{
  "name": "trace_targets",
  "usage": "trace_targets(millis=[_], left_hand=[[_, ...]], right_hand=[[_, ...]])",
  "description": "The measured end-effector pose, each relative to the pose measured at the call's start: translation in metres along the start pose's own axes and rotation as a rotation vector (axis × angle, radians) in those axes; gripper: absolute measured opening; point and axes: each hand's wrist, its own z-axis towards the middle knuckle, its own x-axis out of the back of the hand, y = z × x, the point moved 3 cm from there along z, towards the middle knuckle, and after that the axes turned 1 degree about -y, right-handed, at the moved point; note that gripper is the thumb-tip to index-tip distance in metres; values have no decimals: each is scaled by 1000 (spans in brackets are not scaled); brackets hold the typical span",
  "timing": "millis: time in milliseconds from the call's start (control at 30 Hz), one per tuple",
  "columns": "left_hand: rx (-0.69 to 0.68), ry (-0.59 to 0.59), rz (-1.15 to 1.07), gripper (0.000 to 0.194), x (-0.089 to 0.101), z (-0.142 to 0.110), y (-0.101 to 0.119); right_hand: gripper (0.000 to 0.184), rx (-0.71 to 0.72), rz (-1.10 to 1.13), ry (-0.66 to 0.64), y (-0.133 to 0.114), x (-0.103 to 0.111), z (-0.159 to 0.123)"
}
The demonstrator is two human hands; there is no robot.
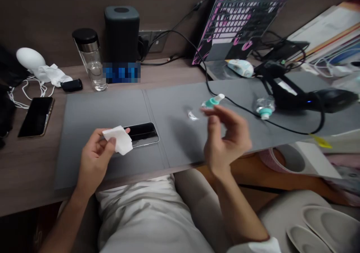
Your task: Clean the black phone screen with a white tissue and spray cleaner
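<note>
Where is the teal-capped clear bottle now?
The clear bottle lies on the grey desk mat in the head view, right of the right hand, just behind a black cable and left of a black device.

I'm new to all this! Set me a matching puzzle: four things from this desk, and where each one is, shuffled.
Things:
1. White paper tissue
2. Small teal-and-white plastic bottle
3. Black smartphone
4. Clear glass flask with black lid

Places:
A. Pinched in the right hand
B. Standing on the brown desktop
C. Held in the left hand
D. Lying on the gray desk mat

Pairs: 1-C, 2-A, 3-D, 4-B
</note>
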Motion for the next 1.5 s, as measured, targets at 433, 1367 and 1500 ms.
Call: trace_targets(millis=[433, 1367, 1500], left_hand=[[222, -90, -550, 57, 1, 12, 6], [401, -290, -621, 71, -3, 10, 0], [400, -298, -640, 71, -3, 11, 0]], right_hand=[[95, -123, 107, -315, 72, -22, 9], [88, 394, -75, -781, -87, -47, -59], [69, 383, -156, -766, -91, -58, -56]])
